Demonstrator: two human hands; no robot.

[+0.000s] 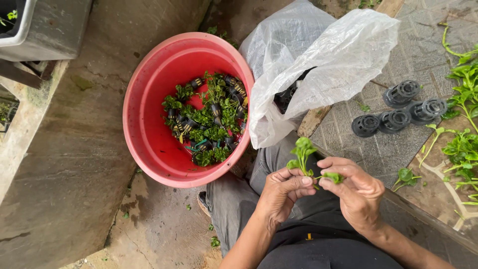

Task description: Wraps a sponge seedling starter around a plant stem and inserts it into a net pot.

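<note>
My left hand (281,192) pinches the base of a small green seedling (302,152) that stands up between both hands. My right hand (356,192) grips a second bit of green leaf (332,176) right beside it, fingertips touching the left hand's. Both hands hover over my lap in grey trousers (234,204). To the left a red plastic basin (149,119) holds several small black net pots with green seedlings (209,117) in them.
A white plastic bag (328,65) with dark pots inside lies next to the basin. Several empty black net pots (396,107) lie on the paved ground at right. Loose green plants (463,114) spread along the right edge. A grey container (45,25) sits top left.
</note>
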